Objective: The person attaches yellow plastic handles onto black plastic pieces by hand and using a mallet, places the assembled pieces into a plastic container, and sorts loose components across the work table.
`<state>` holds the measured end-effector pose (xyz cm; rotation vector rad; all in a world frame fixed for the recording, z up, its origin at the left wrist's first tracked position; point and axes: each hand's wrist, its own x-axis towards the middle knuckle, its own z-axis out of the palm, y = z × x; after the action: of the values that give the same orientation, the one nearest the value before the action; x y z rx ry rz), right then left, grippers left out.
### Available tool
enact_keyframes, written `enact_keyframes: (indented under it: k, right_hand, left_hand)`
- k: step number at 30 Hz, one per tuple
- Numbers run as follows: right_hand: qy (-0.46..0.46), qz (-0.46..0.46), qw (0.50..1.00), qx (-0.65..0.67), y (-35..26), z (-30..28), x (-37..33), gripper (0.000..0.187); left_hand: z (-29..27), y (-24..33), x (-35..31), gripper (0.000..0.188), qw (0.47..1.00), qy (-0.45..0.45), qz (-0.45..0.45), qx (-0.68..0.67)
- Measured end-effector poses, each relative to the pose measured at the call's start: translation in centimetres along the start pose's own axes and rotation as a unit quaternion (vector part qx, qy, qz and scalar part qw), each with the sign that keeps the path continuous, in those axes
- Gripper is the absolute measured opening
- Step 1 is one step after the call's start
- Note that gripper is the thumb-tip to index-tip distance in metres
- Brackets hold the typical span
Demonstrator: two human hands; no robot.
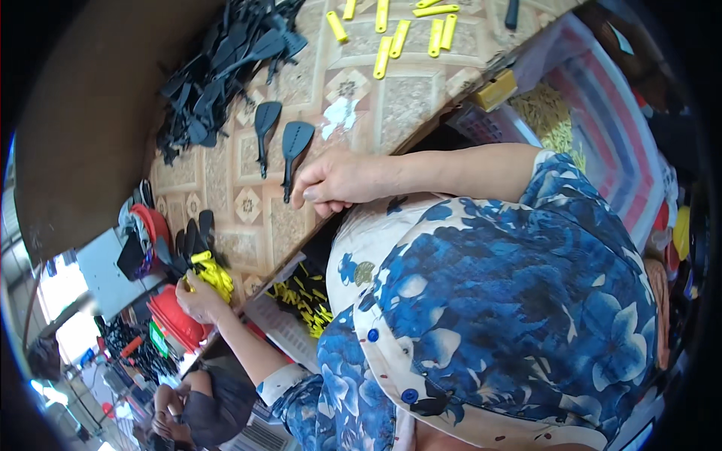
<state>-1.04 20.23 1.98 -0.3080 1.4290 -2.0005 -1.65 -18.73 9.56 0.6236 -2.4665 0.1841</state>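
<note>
Two black spatulas point(298, 139) beside the curled right hand point(342, 177)
Left hand point(201, 299) at yellow pile point(218, 279), near left; either grip unclear. Nine yellow handles point(399, 38) lie far along the counter point(406, 98).

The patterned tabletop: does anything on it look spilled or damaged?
Yes: a ragged white patch interrupts the patterned tabletop, right of the two separate dark spatulas. Worn surface or spill, I cannot tell.

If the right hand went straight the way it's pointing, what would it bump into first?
Probably the thin stem of the nearest dark spatula, close by the fingers of the right hand. They might already be touching; depth is hard to tell here.
</note>
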Motion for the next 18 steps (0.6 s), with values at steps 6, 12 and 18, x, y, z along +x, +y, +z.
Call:
enact_keyframes:
  k: [6, 12, 18]
  right_hand:
    - [-0.002, -0.041, 0.999, -0.006, 0.5, -0.8, 0.2, 0.021]
    - [-0.022, -0.097, 0.994, -0.047, 1.6, -0.6, 0.1, 0.02]
    - [0.162, -0.335, 0.881, -0.291, 0.0, -4.0, -2.1, 0.014]
  left_hand:
    - [0.0, 10.3, -2.5, 0.027, 0.911, -0.074, 0.34, -0.22]
    - [3.4, 20.3, -6.8, 0.034, 0.899, -0.082, 0.361, -0.232]
    - [5.3, 21.0, -7.3, 0.03, 0.869, -0.105, 0.387, -0.289]
